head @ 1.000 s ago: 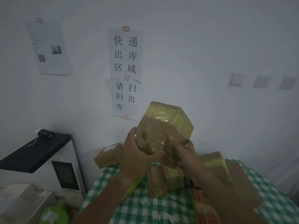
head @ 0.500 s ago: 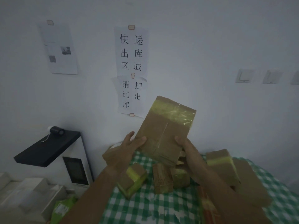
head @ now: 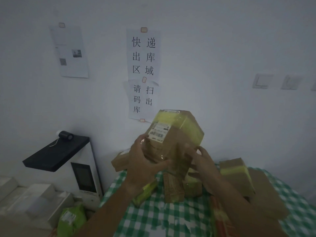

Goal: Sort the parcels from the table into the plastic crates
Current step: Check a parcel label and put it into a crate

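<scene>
Here, my left hand (head: pixel 145 161) and right hand (head: pixel 203 161) both curl round the lower end of a taped cardboard parcel (head: pixel 174 139), raised above the green checked table (head: pixel 164 218), its shipping label (head: pixel 158 131) facing me. Under it more parcels (head: pixel 236 175) lie piled on the cloth. Beyond, a paper sign (head: pixel 142 72) is taped to the wall.

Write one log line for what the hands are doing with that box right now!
left hand: grips parcel | right hand: grips parcel | parcel: raised above table, label showing
</scene>
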